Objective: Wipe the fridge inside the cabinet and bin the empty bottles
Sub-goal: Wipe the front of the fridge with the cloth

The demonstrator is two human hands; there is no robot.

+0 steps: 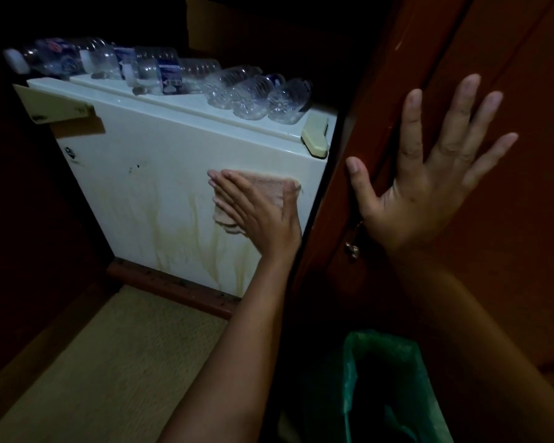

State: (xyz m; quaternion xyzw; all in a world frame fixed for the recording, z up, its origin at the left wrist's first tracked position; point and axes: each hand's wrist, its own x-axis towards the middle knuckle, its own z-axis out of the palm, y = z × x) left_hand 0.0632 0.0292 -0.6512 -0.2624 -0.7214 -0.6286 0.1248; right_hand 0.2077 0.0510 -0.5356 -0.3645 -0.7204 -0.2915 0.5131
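Observation:
A small white fridge [147, 174] stands inside a dark wooden cabinet, its door streaked with yellowish drip stains. My left hand [263, 215] presses a folded pinkish cloth [269, 193] flat against the right side of the fridge door, thumb hooked over the cloth's upper edge. Several empty clear plastic bottles [160, 76] lie in a row on top of the fridge, some with blue labels. My right hand [429, 177] rests flat with fingers spread on the open cabinet door [518, 219].
A bin lined with a green bag [387, 388] stands open at the bottom, below the cabinet door. A key hangs from the door's lock [352, 247]. Light flooring [109, 362] lies in front of the cabinet's wooden sill [173, 289].

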